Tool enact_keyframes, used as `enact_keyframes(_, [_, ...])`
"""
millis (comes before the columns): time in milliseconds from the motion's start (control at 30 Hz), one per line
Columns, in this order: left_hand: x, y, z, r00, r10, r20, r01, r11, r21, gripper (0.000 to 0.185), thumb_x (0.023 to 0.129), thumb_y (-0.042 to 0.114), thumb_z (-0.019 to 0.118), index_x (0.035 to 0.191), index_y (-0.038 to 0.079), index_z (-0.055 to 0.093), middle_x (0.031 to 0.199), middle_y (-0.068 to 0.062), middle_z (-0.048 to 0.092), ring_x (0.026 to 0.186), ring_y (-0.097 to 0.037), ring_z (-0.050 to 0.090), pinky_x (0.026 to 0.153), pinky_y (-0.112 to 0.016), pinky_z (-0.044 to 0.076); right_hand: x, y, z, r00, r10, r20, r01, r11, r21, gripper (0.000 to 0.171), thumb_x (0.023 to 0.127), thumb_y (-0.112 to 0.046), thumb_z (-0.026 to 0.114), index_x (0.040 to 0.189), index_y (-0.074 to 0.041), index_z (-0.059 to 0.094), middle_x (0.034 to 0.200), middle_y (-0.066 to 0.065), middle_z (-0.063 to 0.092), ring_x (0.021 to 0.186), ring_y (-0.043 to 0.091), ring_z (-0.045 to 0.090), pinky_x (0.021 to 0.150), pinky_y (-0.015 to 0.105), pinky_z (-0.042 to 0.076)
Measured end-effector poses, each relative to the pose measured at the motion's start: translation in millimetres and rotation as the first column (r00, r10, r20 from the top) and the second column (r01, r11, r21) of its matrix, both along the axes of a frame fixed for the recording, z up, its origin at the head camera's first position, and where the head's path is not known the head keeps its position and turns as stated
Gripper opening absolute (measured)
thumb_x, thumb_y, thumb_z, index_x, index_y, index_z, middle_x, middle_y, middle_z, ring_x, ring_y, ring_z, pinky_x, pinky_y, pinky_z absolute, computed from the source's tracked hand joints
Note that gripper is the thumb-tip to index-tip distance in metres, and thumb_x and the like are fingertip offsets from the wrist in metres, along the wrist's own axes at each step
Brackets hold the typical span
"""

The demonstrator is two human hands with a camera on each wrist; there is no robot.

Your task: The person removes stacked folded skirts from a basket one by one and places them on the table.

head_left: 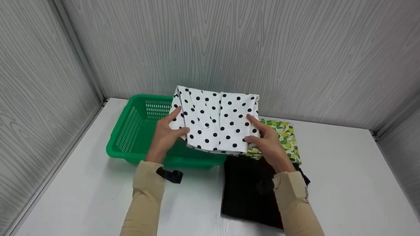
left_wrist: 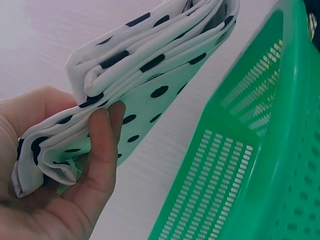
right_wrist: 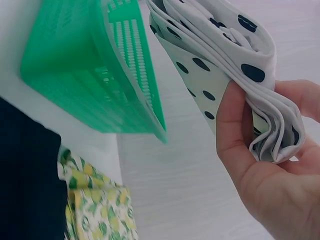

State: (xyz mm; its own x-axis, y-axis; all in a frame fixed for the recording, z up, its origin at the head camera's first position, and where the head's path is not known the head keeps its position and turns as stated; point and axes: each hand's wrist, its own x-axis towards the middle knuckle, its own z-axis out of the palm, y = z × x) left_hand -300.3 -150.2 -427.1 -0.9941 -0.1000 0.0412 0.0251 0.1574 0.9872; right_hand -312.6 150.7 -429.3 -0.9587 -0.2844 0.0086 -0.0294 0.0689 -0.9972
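Observation:
A folded white cloth with black polka dots [head_left: 215, 124] is held up between both hands, overlapping the right part of a green plastic basket [head_left: 116, 140] in the head view. My left hand [head_left: 164, 135] grips its left edge, thumb on one face and fingers on the other. On the opposite edge, my right hand [head_left: 268, 142] pinches the layers in the same way. Both wrist views show the stacked folds of the polka-dot cloth [left_wrist: 150, 65] from the side. The slotted basket wall [right_wrist: 75, 65] stands beyond the cloth in the right wrist view.
Right of the basket lies a folded cloth with a yellow-green lemon print [head_left: 286, 140]. A black folded cloth [head_left: 250, 197] is nearer on the white table [head_left: 351, 195], partly under the right forearm. Grey wood-grain panels [head_left: 224, 39] enclose the table at the back and sides.

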Motion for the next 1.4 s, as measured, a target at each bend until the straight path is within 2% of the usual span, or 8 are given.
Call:
enact_keyframes(200, [1.7, 21.0, -0.3, 0.999, -0.009, -0.032, 0.009, 1.000, -0.001, 0.078, 0.083, -0.003, 0.072, 0.154, 0.011, 0.044, 0.159, -0.014, 0.038, 0.131, -0.019, 0.046, 0.091, -0.031, 0.047, 4.8, 21.9, 3.4, 1.000, -0.010, -0.026, 0.010, 1.000, -0.012, 0.072, 0.093, 0.011, 0.057, 0.158, -0.007, 0.032, 0.160, 0.017, 0.033, 0.118, 0.022, 0.054, 0.080, 0.025, 0.053])
enact_keyframes(400, [3.6, 39.4, -6.0, 0.996, -0.036, -0.084, 0.039, 0.998, 0.041, 0.076, 0.083, -0.003, 0.072, 0.153, 0.008, 0.045, 0.158, -0.014, 0.039, 0.146, -0.024, 0.033, 0.107, -0.038, 0.039, 8.8, 40.0, 3.0, 0.999, -0.033, -0.013, 0.033, 0.999, -0.040, 0.074, 0.091, 0.016, 0.055, 0.158, -0.004, 0.029, 0.162, 0.019, 0.028, 0.132, 0.029, 0.046, 0.089, 0.026, 0.053])
enact_keyframes(533, [6.5, 51.1, -11.0, 0.992, -0.054, -0.113, 0.059, 0.997, 0.045, 0.074, 0.083, -0.002, 0.072, 0.152, 0.007, 0.046, 0.158, -0.015, 0.039, 0.145, -0.026, 0.035, 0.098, -0.035, 0.044, 12.3, 52.5, 0.5, 0.999, -0.052, -0.001, 0.052, 0.998, -0.034, 0.075, 0.091, 0.017, 0.054, 0.158, -0.003, 0.029, 0.162, 0.021, 0.026, 0.131, 0.030, 0.047, 0.091, 0.027, 0.053])
enact_keyframes(567, [7.2, 54.1, -12.3, 0.991, -0.058, -0.118, 0.062, 0.997, 0.035, 0.074, 0.084, -0.002, 0.072, 0.152, 0.007, 0.046, 0.157, -0.016, 0.040, 0.137, -0.025, 0.045, 0.090, -0.034, 0.047, 13.6, 55.9, -0.1, 0.998, -0.057, 0.003, 0.057, 0.998, -0.030, 0.075, 0.091, 0.016, 0.055, 0.158, -0.004, 0.029, 0.162, 0.020, 0.027, 0.128, 0.028, 0.049, 0.090, 0.027, 0.054])
enact_keyframes(667, [9.0, 63.8, -14.7, 0.990, -0.067, -0.127, 0.069, 0.997, 0.017, 0.073, 0.084, -0.001, 0.072, 0.152, 0.008, 0.047, 0.157, -0.017, 0.040, 0.093, -0.016, 0.062, 0.066, -0.026, 0.046, 18.1, 67.4, -0.8, 0.998, -0.065, -0.003, 0.065, 0.998, 0.004, 0.074, 0.093, 0.013, 0.057, 0.159, -0.007, 0.030, 0.161, 0.019, 0.029, 0.118, 0.022, 0.055, 0.085, 0.026, 0.055])
enact_keyframes(800, [10.2, 79.3, -15.1, 0.989, -0.063, -0.135, 0.066, 0.998, 0.020, 0.073, 0.082, -0.001, 0.072, 0.151, 0.008, 0.049, 0.153, -0.018, 0.045, 0.048, -0.006, 0.037, 0.050, -0.022, 0.038, 23.3, 82.0, -0.5, 0.998, -0.063, -0.020, 0.063, 0.998, 0.016, 0.074, 0.094, 0.010, 0.059, 0.159, -0.007, 0.028, 0.163, 0.018, 0.026, 0.116, 0.017, 0.057, 0.085, 0.026, 0.055])
enact_keyframes(1100, [13.5, 111.0, -21.8, 0.984, -0.087, -0.157, 0.089, 0.996, 0.009, 0.073, 0.081, 0.000, 0.073, 0.150, 0.006, 0.049, 0.151, -0.019, 0.047, 0.047, -0.005, 0.036, 0.046, -0.020, 0.035, 35.2, 112.2, -3.7, 0.997, -0.075, -0.036, 0.073, 0.997, -0.036, 0.073, 0.094, 0.013, 0.057, 0.158, -0.001, 0.025, 0.165, 0.021, 0.018, 0.145, 0.036, 0.029, 0.099, 0.023, 0.047])
enact_keyframes(1400, [20.1, 143.3, -30.8, 0.977, -0.116, -0.180, 0.119, 0.993, 0.010, 0.073, 0.080, 0.000, 0.073, 0.150, 0.003, 0.049, 0.151, -0.016, 0.048, 0.112, -0.027, 0.055, 0.072, -0.025, 0.046, 46.3, 145.8, -10.0, 0.995, -0.088, -0.055, 0.087, 0.996, -0.023, 0.075, 0.093, 0.013, 0.060, 0.157, 0.002, 0.025, 0.164, 0.026, 0.015, 0.124, 0.007, 0.052, 0.092, 0.024, 0.052])
